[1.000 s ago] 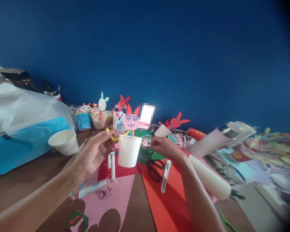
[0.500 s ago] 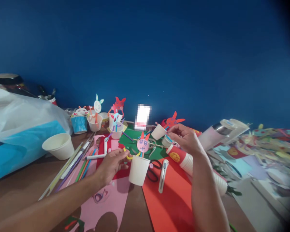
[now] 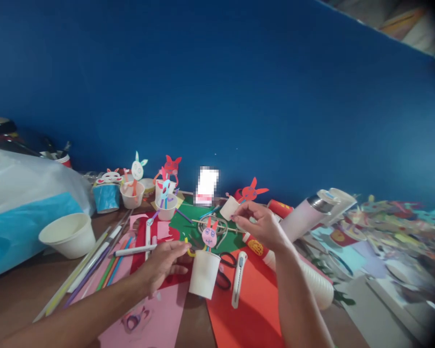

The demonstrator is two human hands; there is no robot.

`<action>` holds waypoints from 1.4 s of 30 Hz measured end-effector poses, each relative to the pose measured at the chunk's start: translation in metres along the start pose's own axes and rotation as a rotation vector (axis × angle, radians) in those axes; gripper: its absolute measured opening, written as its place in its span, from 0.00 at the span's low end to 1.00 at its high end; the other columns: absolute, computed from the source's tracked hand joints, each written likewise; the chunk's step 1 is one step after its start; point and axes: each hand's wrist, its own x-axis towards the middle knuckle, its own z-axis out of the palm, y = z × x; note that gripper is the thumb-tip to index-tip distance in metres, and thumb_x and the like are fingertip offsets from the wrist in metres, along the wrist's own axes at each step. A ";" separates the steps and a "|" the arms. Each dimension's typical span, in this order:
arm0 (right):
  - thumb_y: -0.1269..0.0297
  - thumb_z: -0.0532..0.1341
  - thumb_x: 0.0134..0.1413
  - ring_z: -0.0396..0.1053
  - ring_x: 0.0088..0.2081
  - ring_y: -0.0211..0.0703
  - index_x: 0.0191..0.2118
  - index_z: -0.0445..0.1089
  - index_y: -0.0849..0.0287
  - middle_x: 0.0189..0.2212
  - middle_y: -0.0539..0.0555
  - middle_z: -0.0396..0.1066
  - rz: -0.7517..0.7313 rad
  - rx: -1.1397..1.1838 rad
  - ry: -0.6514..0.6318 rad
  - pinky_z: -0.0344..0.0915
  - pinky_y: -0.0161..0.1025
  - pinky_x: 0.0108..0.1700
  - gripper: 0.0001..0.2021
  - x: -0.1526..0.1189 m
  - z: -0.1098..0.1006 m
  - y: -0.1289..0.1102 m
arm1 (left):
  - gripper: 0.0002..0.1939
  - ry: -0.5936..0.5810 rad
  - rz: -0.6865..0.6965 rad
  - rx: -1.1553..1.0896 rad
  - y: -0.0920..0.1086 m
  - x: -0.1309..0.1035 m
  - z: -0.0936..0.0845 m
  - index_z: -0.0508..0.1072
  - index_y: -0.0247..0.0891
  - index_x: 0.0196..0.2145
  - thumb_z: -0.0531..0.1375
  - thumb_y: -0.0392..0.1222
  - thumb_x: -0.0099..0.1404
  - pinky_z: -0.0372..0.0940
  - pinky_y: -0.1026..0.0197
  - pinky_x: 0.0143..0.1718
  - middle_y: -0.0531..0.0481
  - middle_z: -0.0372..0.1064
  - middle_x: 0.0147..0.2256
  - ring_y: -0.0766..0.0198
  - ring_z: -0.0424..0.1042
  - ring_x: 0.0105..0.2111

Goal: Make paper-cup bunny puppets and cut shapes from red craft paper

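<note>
My left hand has its fingertips closed on the bent yellow arm of a bunny puppet. The puppet's round pink paper head has orange ears and a drawn face, and rises out of a white paper cup. Further back to the right, my right hand is held in a pinch; anything between its fingertips is too small to make out. Those fingertips are beside a tilted white cup. A red paper bunny shows behind that cup, partly hidden.
Black scissors and a white box cutter lie right of the puppet cup. Stacked paper cups and a flask lie to the right. An empty white bowl stands left. More puppet cups line the back.
The view has tilted, so the scene sits lower and further left. My right hand has moved left towards the tilted cup. My left hand stays at the yellow arm.
</note>
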 end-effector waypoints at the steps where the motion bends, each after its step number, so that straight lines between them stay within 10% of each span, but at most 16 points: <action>1: 0.66 0.58 0.49 0.62 0.25 0.35 0.28 0.66 0.59 0.23 0.48 0.66 -0.007 0.005 -0.009 0.60 0.33 0.29 0.03 0.000 0.003 -0.004 | 0.12 -0.026 0.000 0.003 0.002 -0.003 -0.002 0.72 0.35 0.32 0.60 0.46 0.53 0.65 0.67 0.25 0.44 0.71 0.35 0.61 0.70 0.35; 8: 0.69 0.58 0.48 0.62 0.25 0.35 0.28 0.66 0.59 0.23 0.48 0.66 0.028 0.251 -0.091 0.58 0.31 0.27 0.02 -0.005 0.062 -0.033 | 0.18 0.041 0.139 0.155 0.012 -0.030 -0.031 0.68 0.39 0.43 0.59 0.45 0.53 0.66 0.61 0.26 0.43 0.67 0.42 0.56 0.68 0.40; 12: 0.71 0.57 0.47 0.61 0.23 0.33 0.27 0.66 0.60 0.19 0.46 0.64 0.096 0.351 -0.090 0.57 0.30 0.26 0.02 -0.008 0.108 -0.041 | 0.11 0.273 0.415 0.413 0.012 -0.036 -0.041 0.71 0.40 0.36 0.57 0.45 0.56 0.62 0.64 0.25 0.49 0.69 0.32 0.65 0.66 0.25; 16: 0.70 0.57 0.47 0.60 0.22 0.34 0.26 0.65 0.60 0.18 0.46 0.63 0.141 0.294 0.014 0.57 0.30 0.25 0.03 -0.009 0.131 -0.037 | 0.06 0.298 0.686 0.550 0.016 -0.041 -0.036 0.74 0.42 0.31 0.57 0.41 0.56 0.59 0.63 0.40 0.50 0.69 0.37 0.60 0.66 0.38; 27: 0.73 0.55 0.53 0.64 0.32 0.39 0.33 0.67 0.58 0.29 0.52 0.69 -0.510 -0.240 0.105 0.54 0.41 0.40 0.05 -0.019 0.140 -0.028 | 0.10 0.084 0.102 -0.161 0.014 -0.042 -0.027 0.72 0.35 0.29 0.59 0.46 0.54 0.56 0.66 0.24 0.50 0.68 0.25 0.65 0.65 0.25; 42: 0.71 0.54 0.55 0.64 0.33 0.38 0.36 0.69 0.55 0.31 0.51 0.69 -0.498 -0.230 -0.002 0.52 0.40 0.41 0.07 -0.020 0.148 -0.025 | 0.07 0.141 0.278 -0.071 0.040 -0.037 -0.049 0.73 0.34 0.28 0.59 0.41 0.54 0.57 0.68 0.21 0.51 0.67 0.25 0.69 0.64 0.23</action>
